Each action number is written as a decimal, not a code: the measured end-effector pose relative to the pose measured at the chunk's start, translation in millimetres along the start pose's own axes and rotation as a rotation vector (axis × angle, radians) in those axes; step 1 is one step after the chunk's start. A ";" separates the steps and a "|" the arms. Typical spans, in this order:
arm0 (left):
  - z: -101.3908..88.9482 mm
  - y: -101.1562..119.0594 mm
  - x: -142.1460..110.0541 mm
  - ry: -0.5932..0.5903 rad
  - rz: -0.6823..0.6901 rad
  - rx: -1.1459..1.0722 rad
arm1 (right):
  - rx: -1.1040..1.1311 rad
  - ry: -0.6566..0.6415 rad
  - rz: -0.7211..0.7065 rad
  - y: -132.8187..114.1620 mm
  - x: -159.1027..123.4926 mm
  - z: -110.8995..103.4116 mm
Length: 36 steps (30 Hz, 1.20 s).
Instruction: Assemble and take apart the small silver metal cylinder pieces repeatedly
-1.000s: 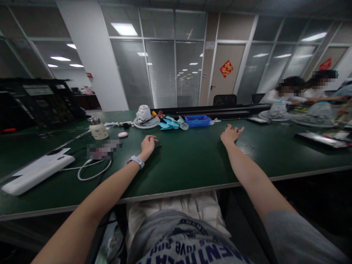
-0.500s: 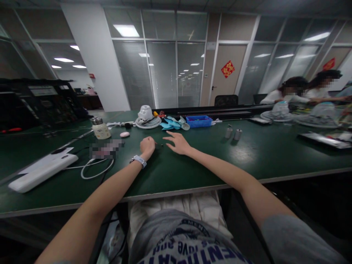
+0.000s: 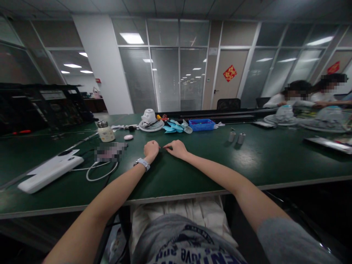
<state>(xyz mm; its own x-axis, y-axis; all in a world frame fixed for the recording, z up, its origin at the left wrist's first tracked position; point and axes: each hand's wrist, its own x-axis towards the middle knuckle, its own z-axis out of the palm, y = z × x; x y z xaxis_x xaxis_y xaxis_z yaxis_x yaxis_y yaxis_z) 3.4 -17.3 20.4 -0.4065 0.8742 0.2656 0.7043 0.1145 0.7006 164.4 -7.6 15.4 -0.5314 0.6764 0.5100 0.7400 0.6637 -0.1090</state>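
My left hand (image 3: 151,150), with a watch (image 3: 142,164) on its wrist, is closed just above the green table. Whatever it grips is too small or hidden. Close beside it, my right hand (image 3: 177,149) has its thumb and forefinger pinched together, pointing at the left fingertips. Between those fingertips I cannot make out any object. Beyond the hands lie light-blue fan blades (image 3: 175,127), a white fan body with its round grille (image 3: 151,125), and a blue basket (image 3: 201,125) of small parts. Two small metal cylinders (image 3: 241,138) stand to the right.
On the left are a white power bank (image 3: 52,173), a looped white cable (image 3: 95,178), a cream flask (image 3: 106,134) and a pink oval object (image 3: 128,137). Black racks (image 3: 55,110) stand far left. At the far right, people work near white fan parts (image 3: 284,116) and a tray (image 3: 328,144).
My right fingers, spread before, have come together in a pinch and moved near my left hand. The small dark piece seen on the table between the hands no longer shows. The view has shifted slightly.
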 end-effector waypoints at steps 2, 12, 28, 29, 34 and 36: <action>-0.9 0.6 -1.2 -0.005 -0.004 -0.003 | -0.029 0.058 0.010 13.7 -5.2 -16.6; 0.4 -1.9 -0.3 -0.037 0.024 -0.044 | -0.428 0.392 0.740 194.7 -94.3 -117.4; 0.8 -3.9 -0.4 -0.056 0.038 -0.019 | -0.336 0.447 0.956 230.8 -116.4 -111.3; 0.7 -3.9 -0.4 -0.057 0.037 -0.019 | -0.334 0.442 0.959 231.1 -116.3 -111.4; 0.9 -4.0 0.0 -0.052 0.037 -0.022 | -0.347 0.382 0.993 230.0 -113.9 -111.5; 1.0 -3.8 0.0 -0.051 0.038 -0.020 | -0.353 0.356 0.994 229.2 -113.0 -111.6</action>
<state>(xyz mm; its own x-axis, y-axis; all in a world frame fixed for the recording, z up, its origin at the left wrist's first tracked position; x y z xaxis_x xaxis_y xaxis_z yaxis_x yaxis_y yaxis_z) 1.3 -17.3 17.1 -0.3491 0.9006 0.2590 0.7070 0.0717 0.7035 440.1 32.4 28.0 0.4697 0.6886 0.5524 0.8765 -0.2890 -0.3850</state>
